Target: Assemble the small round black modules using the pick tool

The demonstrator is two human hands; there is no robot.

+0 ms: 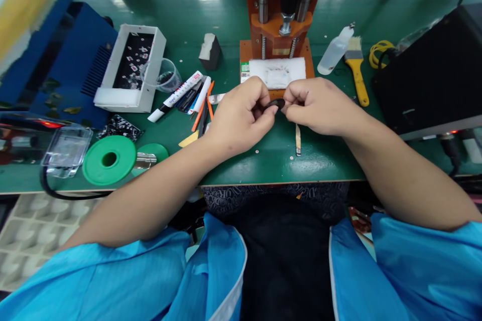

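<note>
A small dark round piece is pinched between the thumb and fingers of my left hand. Close against it, my right hand is also closed in a pinch; its fingertips meet the piece's edge, and whatever they grip is hidden. Both hands are in front of the orange hand press, just short of the white pad on its base. Below my right hand a narrow strip with a dark tip shows, its upper end covered by the hand.
To the left are a white box of small parts, a clear cup, markers, a dark block and a green solder spool. On the right are a squeeze bottle, a brush and a black machine.
</note>
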